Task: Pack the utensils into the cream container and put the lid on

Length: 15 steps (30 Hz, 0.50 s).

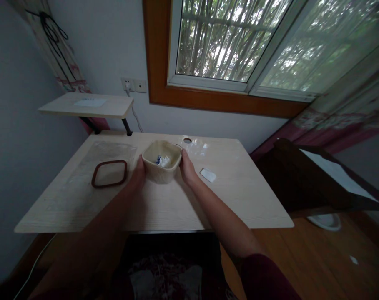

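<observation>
Fingers of both hands are pressed flat against the outer walls of a cream container point(162, 164), one hand to each side. In the head view, the only one, the left hand point(138, 171) lies at the container's nine o'clock and the right hand point(186, 167) at its three o'clock, so the container sits squarely between the palms, touched on both flanks and resting on the desk point(239, 200). How far the fingertips curl round the far side cannot be told. The container is roughly square with rounded corners, so it has no clear long axis; its open mouth faces up, and a crumpled blue-and-white wrapper point(162, 160) lies inside. Neither hand is nearer. A brown-rimmed lid point(109, 173) lies flat at the container's nine o'clock, beyond the left hand and apart from it. A small white card point(208, 174) lies near four o'clock, just beside the right wrist.
</observation>
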Available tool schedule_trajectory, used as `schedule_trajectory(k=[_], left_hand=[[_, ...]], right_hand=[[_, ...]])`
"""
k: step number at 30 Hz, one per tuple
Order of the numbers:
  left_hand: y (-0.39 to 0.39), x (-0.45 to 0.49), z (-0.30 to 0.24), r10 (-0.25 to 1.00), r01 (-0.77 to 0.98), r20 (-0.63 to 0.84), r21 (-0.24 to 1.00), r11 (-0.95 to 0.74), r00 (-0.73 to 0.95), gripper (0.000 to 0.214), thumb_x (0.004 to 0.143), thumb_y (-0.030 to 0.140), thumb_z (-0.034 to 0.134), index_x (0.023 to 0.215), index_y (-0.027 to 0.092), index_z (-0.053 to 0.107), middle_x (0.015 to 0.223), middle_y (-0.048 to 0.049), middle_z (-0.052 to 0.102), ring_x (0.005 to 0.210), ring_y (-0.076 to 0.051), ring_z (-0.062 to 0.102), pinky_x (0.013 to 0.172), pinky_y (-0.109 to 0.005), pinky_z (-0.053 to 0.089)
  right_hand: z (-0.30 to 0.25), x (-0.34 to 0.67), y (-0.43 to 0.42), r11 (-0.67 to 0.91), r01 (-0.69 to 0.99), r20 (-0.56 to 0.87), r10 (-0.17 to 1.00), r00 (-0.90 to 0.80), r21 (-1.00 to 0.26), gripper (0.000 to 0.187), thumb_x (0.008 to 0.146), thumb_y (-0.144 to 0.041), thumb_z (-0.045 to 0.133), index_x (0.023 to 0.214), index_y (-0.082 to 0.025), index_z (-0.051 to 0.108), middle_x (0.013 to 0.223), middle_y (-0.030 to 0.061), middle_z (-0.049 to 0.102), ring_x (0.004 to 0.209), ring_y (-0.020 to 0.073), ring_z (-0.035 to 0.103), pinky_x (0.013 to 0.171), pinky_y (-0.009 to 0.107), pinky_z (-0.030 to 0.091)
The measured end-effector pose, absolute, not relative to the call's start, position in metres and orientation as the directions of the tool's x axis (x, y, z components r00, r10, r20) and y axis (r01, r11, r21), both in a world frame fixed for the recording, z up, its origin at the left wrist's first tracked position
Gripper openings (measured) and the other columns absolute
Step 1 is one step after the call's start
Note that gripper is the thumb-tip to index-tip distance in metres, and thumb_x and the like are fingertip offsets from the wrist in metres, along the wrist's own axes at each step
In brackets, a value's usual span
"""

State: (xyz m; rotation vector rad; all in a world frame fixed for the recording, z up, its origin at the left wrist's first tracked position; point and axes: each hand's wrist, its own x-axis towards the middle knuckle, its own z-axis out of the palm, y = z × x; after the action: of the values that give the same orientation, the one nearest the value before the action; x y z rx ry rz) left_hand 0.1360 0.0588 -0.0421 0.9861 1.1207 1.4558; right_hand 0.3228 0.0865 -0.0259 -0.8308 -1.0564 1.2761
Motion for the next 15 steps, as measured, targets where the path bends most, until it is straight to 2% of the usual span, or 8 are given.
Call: schedule_trajectory(k=[3, 9, 12, 15], left_hand=[[0.051, 0.138, -0.057, 0.992, -0.229, 0.005, 0.973, -0.033, -0.124, 0.066, 0.098, 0.067, 0.031, 0.141, 0.024, 0.056, 0.146, -0.005, 0.06, 0.149, -0.026, 0.038, 0.125, -0.046, 0.027], [0.035, 0.129, -0.064, 0.996, -0.075, -0.078, 0.994, 0.075, -0.033, 0.066, 0.096, 0.068, 0.036, 0.138, 0.023, 0.061, 0.144, -0.0074, 0.061, 0.147, -0.029, 0.04, 0.125, -0.049, 0.025], [0.03, 0.125, -0.062, 0.999, 0.027, -0.031, 0.999, 0.03, 0.034, 0.067, 0.096, 0.067, 0.035, 0.137, 0.021, 0.061, 0.144, -0.0087, 0.061, 0.146, -0.029, 0.043, 0.124, -0.05, 0.027], [0.026, 0.125, -0.059, 0.993, 0.124, 0.03, 0.991, -0.044, 0.111, 0.069, 0.096, 0.067, 0.034, 0.136, 0.017, 0.061, 0.141, -0.0116, 0.063, 0.141, -0.03, 0.048, 0.123, -0.048, 0.031]], right_hand=[[-0.033, 0.32, 0.085, 0.038, -0.436, 0.067, 0.997, -0.05, -0.899, 0.065, 0.091, -0.073, 0.05, 0.122, -0.02, 0.07, 0.131, 0.0044, 0.069, 0.138, 0.0219, 0.051, 0.123, 0.04, 0.029], [-0.034, 0.327, 0.085, -0.079, -0.465, -0.083, 0.996, -0.011, -0.882, 0.057, 0.088, -0.069, 0.058, 0.111, -0.02, 0.075, 0.112, 0.005, 0.077, 0.13, 0.0245, 0.058, 0.115, 0.04, 0.041], [-0.037, 0.328, 0.088, -0.174, -0.487, -0.21, 0.977, 0.021, -0.856, 0.052, 0.088, -0.065, 0.06, 0.103, -0.019, 0.076, 0.101, 0.0059, 0.079, 0.117, 0.0252, 0.066, 0.107, 0.039, 0.048], [-0.044, 0.324, 0.092, -0.225, -0.549, -0.295, 0.955, 0.042, -0.805, 0.039, 0.085, -0.056, 0.067, 0.092, -0.019, 0.075, 0.09, 0.0038, 0.079, 0.101, 0.0236, 0.071, 0.098, 0.037, 0.054]])
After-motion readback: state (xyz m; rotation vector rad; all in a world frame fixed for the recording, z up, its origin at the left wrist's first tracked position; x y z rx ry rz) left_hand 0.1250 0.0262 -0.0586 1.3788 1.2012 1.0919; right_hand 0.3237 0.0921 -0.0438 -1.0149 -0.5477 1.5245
